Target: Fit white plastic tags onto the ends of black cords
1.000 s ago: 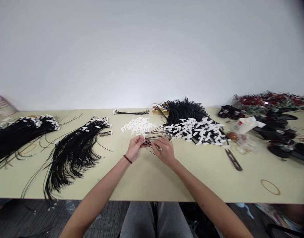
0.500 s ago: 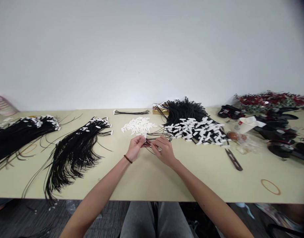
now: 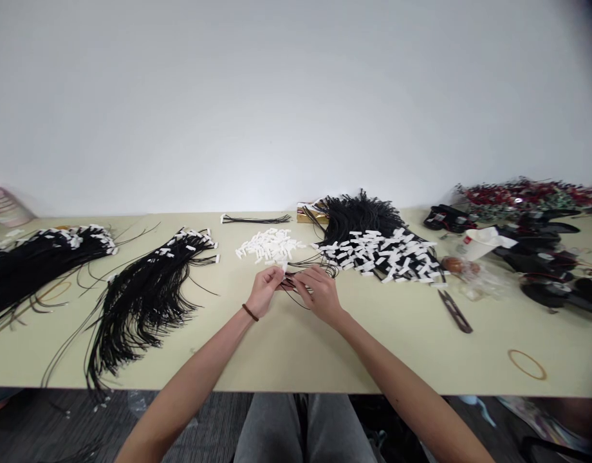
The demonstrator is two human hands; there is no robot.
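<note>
Between finger and thumb, my left hand pinches a white plug connector. Close on its right, my right hand has its fingers closed on thin black wires that run to the connector. The fingers partly hide where wire and connector meet. Just beyond my hands lies a pile of loose white connectors. To the right of it is a large heap of black wires tipped with white connectors.
Wire bundles lie left and far left. One small wire bundle rests near the wall. On the right are thread snips, a rubber band, a paper cup, a plastic bag and black devices.
My hands stay almost in place, with only slight finger movement. The wires between them have shifted a little; one loop now hangs below my right fingers.
</note>
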